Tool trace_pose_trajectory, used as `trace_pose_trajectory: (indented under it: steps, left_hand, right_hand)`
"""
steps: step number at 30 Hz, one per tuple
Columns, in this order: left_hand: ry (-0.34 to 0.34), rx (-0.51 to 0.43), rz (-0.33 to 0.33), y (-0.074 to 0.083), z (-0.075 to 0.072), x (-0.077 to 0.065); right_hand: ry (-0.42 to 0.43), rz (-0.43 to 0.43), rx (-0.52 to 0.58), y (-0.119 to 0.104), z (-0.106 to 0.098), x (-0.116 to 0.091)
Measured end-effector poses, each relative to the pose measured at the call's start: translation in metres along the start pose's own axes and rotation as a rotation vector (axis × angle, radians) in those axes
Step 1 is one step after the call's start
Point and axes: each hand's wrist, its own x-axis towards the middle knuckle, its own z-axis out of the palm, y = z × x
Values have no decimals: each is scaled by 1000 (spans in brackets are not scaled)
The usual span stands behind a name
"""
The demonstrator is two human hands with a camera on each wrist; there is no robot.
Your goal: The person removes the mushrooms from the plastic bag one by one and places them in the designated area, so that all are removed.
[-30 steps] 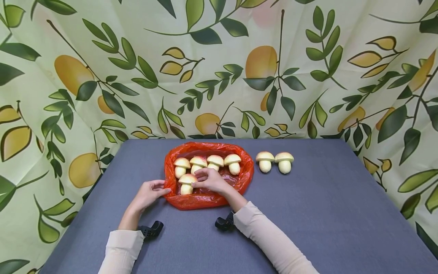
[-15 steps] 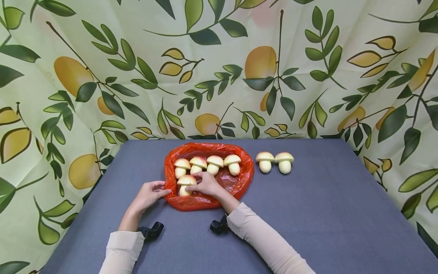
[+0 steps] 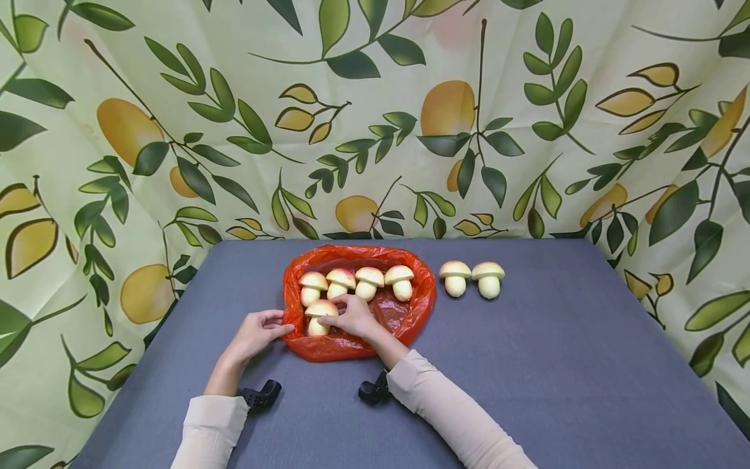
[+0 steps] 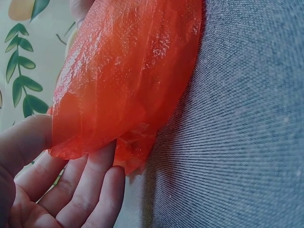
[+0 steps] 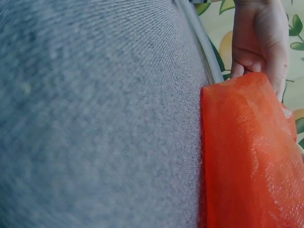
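Observation:
A red plastic bag [image 3: 346, 352] lies on the table with its mouth spread wide and its rim rolled. Several cream mushrooms with pink-tinged caps, one of them the far-right mushroom [image 3: 400, 283], stand in a row along its back. In front of that row, at the bag's left, is another mushroom [image 3: 318, 324], held at its right side by the thumb and fingers of my right hand [image 3: 356, 319]. My left hand [image 3: 256, 333] pinches the bag's left rim; the left wrist view has the thumb on one side of the film and fingers [image 4: 90, 190] behind it.
Two more mushrooms, a left one [image 3: 454, 279] and a right one [image 3: 488, 280], stand side by side on the grey table [image 3: 556, 365], right of the bag. A leaf-and-fruit patterned cloth [image 3: 375, 130] rises behind and at both sides.
My right hand has shifted slightly left and toward me along the front mushroom, which has barely moved. The left hand stays at the bag's rim.

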Motion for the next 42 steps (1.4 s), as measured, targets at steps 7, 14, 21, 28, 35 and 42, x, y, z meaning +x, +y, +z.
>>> trace_pose_trajectory:
  steps: [7, 14, 21, 28, 35, 42]
  left_hand:
    - [-2, 9, -4, 2, 0, 0]
    - [-13, 8, -4, 1, -1, -1]
    - [-14, 11, 2, -1, -2, 0]
    - [-15, 13, 4, 0, -1, 0]
    - [-20, 8, -2, 0, -1, -1]
    - [-17, 7, 4, 0, -1, -1]
  right_hand:
    - [-1, 11, 35, -2, -5, -2]
    - [-10, 34, 101, -5, -11, -3]
    - [-11, 0, 90, -5, -18, -5]
    - [1, -15, 108, -6, -32, -8]
    - [6, -18, 109, -6, -44, -15]
    - [4, -32, 110, 0, -49, -23]
